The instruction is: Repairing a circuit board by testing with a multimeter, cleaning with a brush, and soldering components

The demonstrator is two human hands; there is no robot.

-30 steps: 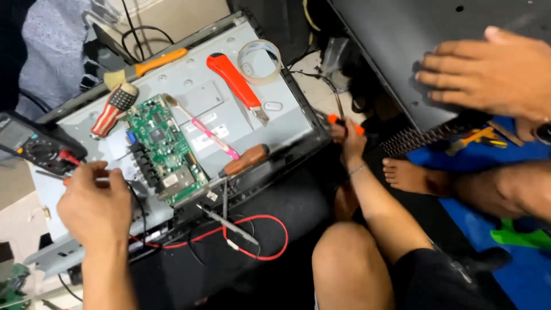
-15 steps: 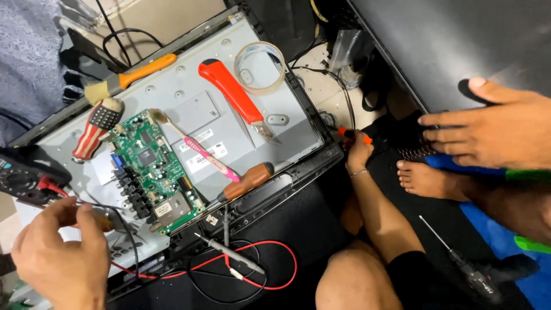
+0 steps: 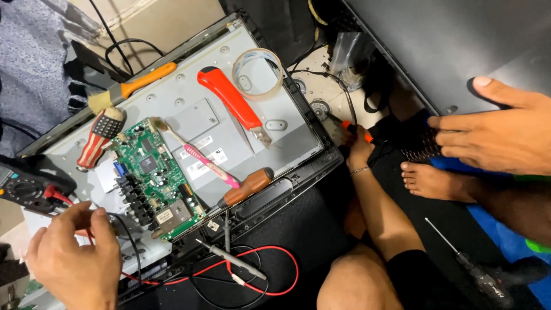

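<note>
Green circuit board (image 3: 152,181): lay on the grey metal chassis (image 3: 287,143), toward seven o'clock of its middle. It showed fully uncovered, as the left hand had drawn off its lower edge.
Left hand (image 3: 72,261): had slid to seven o'clock of the board. Its fingers were closed in a pinch on the red and black leads (image 3: 57,196), just beside the multimeter (image 3: 26,189).
Right hand (image 3: 499,132): had come down the black back cover (image 3: 436,46), at three o'clock of the chassis. It lay flat with fingers spread, gripping nothing.
Meaning: only the leads were in hand, and the board itself was untouched.
Other person's hand (image 3: 359,152): stayed at the chassis's four o'clock corner, closed on an orange-handled tool (image 3: 357,131).
On the chassis: the red utility knife (image 3: 229,100), tape roll (image 3: 258,72), pink toothbrush (image 3: 201,158) and brown-handled screwdriver (image 3: 247,186) lay where they had been.
Loose probe (image 3: 229,258): rested at five o'clock of the board, unheld.
</note>
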